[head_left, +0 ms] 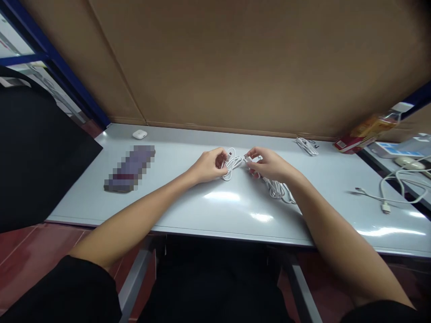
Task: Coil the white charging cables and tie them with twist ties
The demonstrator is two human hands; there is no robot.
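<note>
Near the middle of the table, my left hand is closed around one side of a coiled white USB cable. My right hand pinches the cable's white USB plug, its metal end pointing up and left. The coil lies between the two hands, low over the tabletop. Just under my right wrist rests a second white cable bundle, partly hidden by that hand and forearm.
Another coiled cable lies at the back right, near a leaning bottle. A loose white cable trails over the right edge. A pixelated flat object and white earbud case are left. Cardboard walls the back.
</note>
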